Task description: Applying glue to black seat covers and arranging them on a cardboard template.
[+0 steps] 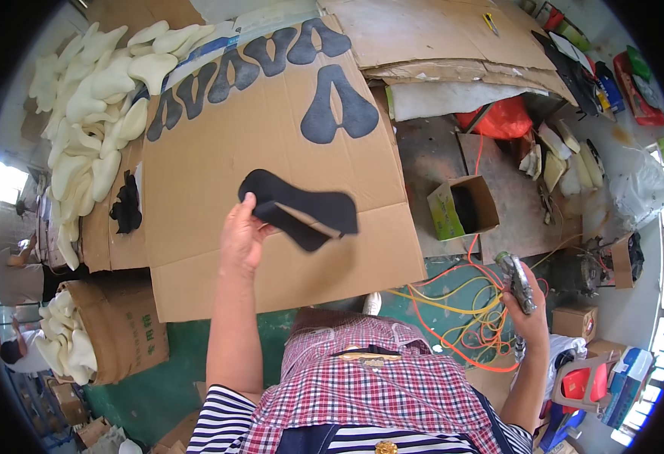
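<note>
In my left hand is a flat black padded piece with a long slot, its rim pinched between thumb and fingers. It hangs tilted above a large cardboard sheet. My right hand grips a metal spray gun, held off to the right over the floor. Several dark grey pieces of similar slotted shape lie in a row along the sheet's far edge, and one more slotted piece lies closer at the right.
Cream foam pieces are heaped at the far left; more fill a large carton. A small open box stands right of the sheet. Orange and yellow hoses coil on the green floor. Other people are at the left edge.
</note>
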`<state>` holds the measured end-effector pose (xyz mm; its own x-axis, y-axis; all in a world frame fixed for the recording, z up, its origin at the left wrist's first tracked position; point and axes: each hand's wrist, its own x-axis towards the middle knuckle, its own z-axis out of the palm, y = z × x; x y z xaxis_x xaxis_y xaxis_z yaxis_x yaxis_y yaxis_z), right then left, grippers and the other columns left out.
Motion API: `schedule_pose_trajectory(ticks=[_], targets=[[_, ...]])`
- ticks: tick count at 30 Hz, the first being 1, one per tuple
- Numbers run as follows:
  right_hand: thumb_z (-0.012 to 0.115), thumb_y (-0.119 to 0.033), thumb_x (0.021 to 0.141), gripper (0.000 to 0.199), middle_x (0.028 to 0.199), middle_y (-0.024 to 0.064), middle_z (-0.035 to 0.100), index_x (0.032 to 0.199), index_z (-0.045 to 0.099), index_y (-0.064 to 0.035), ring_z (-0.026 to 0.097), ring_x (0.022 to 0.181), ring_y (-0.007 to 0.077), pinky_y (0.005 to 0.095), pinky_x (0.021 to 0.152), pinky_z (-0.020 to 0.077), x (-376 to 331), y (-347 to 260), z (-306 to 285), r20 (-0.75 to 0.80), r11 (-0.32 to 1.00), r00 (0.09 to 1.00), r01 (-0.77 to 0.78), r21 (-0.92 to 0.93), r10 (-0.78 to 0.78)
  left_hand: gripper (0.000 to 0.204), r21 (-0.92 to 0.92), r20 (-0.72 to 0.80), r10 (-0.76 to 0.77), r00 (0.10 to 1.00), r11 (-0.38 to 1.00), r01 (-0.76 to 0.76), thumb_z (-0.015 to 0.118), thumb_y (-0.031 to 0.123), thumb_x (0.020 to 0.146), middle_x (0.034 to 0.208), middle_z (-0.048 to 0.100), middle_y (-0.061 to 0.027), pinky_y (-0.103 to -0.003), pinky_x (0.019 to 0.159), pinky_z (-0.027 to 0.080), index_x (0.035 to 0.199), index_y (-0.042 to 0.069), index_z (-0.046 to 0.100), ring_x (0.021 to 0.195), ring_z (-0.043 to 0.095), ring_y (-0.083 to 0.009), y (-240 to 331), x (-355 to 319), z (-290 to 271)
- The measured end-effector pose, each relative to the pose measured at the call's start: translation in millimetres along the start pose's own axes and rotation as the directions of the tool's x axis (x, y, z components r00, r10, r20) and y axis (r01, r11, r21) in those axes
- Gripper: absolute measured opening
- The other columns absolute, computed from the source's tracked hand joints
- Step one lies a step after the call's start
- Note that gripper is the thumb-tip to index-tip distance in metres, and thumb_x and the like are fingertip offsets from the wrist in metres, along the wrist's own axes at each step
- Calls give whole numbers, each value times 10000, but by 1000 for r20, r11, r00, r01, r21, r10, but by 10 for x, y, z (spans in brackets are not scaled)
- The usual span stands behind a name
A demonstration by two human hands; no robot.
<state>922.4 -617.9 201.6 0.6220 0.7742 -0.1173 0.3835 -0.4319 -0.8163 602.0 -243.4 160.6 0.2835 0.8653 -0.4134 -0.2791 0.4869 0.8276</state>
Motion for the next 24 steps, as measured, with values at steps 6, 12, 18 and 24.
schedule_pose_trajectory(ticks=[6, 12, 18, 24], targets=[[647, -19, 827, 553, 958, 36, 616, 1352, 473, -32, 575, 869, 105, 261, 809, 476, 73, -67, -75, 66, 985, 993, 82, 149, -93, 190, -13, -102, 156, 983, 987, -158, 585, 235, 956, 804, 673, -72, -286, 592, 545, 962, 46, 589, 685, 656, -149, -222, -482, 338], [639, 6, 824, 549, 946, 42, 614, 1344, 478, -61, 585, 816, 124, 272, 771, 482, 282, -125, 193, 186, 966, 957, 192, 172, -223, 163, 121, -12, 202, 979, 972, -199, 598, 84, 910, 811, 633, -95, -291, 530, 559, 1036, 7, 527, 611, 643, -177, -316, -770, 731], [639, 8, 823, 556, 936, 65, 611, 1348, 475, -68, 591, 826, 143, 281, 778, 480, 214, -174, 309, 262, 973, 939, 198, 118, -223, 285, 290, -55, -20, 998, 956, 36, 612, 116, 905, 882, 616, -118, -298, 569, 545, 1141, -13, 519, 705, 646, -175, -970, 345, 861], [643, -3, 827, 557, 964, 75, 618, 1353, 468, -59, 599, 837, 152, 281, 786, 483, 45, 41, 253, 202, 986, 965, 162, 48, -169, 400, 915, -34, 291, 956, 393, -87, 681, 213, 826, 1077, 620, -126, -416, 808, 519, 1168, 25, 590, 892, 623, -306, -1443, 690, 391]])
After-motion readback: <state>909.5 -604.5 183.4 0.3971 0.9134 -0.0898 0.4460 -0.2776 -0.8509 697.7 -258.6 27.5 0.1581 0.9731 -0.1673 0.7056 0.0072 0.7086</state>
